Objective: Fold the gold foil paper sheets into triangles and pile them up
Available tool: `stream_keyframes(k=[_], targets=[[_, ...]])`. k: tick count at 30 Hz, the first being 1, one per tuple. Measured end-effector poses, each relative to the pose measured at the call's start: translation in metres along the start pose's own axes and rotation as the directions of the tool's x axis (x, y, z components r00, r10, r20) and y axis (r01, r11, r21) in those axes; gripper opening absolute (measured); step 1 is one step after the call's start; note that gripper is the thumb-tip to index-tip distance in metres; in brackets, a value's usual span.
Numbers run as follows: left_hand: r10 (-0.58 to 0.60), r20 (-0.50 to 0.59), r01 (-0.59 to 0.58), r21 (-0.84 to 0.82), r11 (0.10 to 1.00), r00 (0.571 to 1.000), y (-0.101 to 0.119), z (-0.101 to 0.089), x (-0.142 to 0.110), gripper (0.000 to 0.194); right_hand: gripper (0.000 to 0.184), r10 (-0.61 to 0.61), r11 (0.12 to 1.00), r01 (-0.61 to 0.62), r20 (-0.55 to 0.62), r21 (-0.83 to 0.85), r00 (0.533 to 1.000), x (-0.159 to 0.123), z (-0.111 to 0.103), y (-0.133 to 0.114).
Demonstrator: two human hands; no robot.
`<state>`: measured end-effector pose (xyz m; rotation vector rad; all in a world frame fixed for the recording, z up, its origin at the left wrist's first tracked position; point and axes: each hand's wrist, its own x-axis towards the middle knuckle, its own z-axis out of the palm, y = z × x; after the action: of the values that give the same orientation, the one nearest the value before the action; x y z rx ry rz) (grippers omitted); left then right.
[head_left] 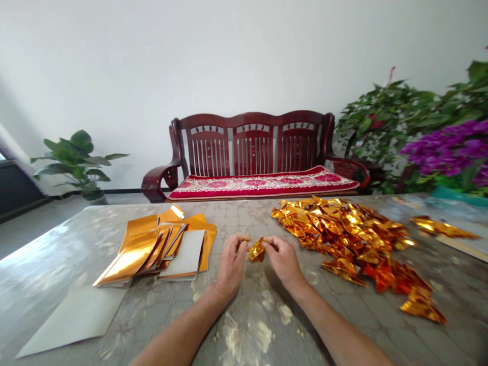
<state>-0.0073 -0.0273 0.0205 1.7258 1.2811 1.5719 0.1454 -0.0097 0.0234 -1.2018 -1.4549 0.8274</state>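
Between my two hands, just above the table, is a small folded piece of gold foil paper (256, 250). My left hand (233, 259) pinches its left end with thumb and fingers. The right end sits in the pinched fingertips of my right hand (281, 257). To the left lies a loose stack of gold foil sheets (143, 247), some with the pale backing up. A large pile of folded gold foil pieces (335, 223) spreads to the right, and one folded piece (423, 305) lies at its near end.
The table (168, 325) has a patterned, shiny cover. A pale sheet (76, 317) lies at the near left. Clear plastic (404, 207) and a board (467, 245) are at the right edge. Behind stand a wooden bench (253, 147), a potted plant (76, 157) and purple flowers (450, 150).
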Motion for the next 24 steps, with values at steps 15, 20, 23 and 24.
stream_keyframes(k=[15, 20, 23, 24], targets=[[0.031, 0.209, -0.009, -0.105, 0.994, 0.977, -0.008, -0.004, -0.005, 0.014, 0.022, 0.183, 0.944, -0.148, -0.094, 0.294, 0.979, 0.005, -0.004, -0.002], [-0.038, 0.184, 0.061, -0.12, 0.991, 0.982, -0.012, -0.002, -0.006, 0.01, 0.022, 0.189, 0.938, -0.145, -0.112, 0.316, 0.976, 0.005, -0.001, -0.002], [-0.081, 0.13, 0.098, -0.126, 0.987, 0.988, -0.016, -0.001, -0.006, 0.007, 0.023, 0.207, 0.937, -0.169, -0.096, 0.306, 0.974, 0.002, 0.0, -0.006], [-0.096, 0.115, 0.111, -0.133, 0.985, 0.989, -0.017, 0.0, -0.005, 0.007, 0.024, 0.217, 0.935, -0.181, -0.087, 0.304, 0.972, 0.001, 0.001, -0.007]])
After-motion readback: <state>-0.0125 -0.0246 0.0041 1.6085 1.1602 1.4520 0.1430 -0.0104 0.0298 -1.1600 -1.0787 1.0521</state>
